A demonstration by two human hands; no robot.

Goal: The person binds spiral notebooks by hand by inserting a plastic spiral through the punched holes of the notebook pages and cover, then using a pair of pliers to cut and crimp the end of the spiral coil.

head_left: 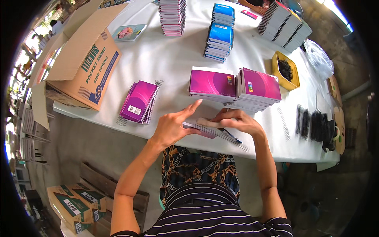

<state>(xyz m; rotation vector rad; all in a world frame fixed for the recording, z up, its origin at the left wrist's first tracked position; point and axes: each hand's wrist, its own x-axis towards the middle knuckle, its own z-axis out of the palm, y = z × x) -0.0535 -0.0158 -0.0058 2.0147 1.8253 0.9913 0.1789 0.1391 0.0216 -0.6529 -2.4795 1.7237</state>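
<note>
Barcode label point(134, 110) on purple notebook point(143, 93)

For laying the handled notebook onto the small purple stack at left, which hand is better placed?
Probably the left hand: it touches the notebook and is nearer the purple stack. The right hand is farther.

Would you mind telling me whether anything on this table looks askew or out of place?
Nothing looks spilled. Two things seem slightly untidy: the small pile of purple notebooks beside the open carton is unevenly fanned, with coil ends poking past its covers; and one loose coil lies apart from the black coils.
</note>
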